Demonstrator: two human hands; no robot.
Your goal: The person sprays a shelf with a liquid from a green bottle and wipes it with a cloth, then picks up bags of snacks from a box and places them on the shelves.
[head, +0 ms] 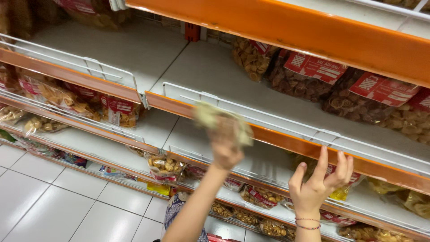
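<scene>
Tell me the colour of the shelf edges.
Orange, seen in the head view: the shelf edges are orange strips with white wire rails above.

The left hand [226,150] grips a soft, matt cloth [222,122], blurred. Just above both hands, the shelf [215,71] is smooth painted metal, matt grey-white, with a glossy orange front strip [286,141] and white-coated wire rail [251,107]. Beyond the right hand [319,186], snack bags [309,76] are glossy clear plastic. The floor tiles [53,201] shine.
</scene>
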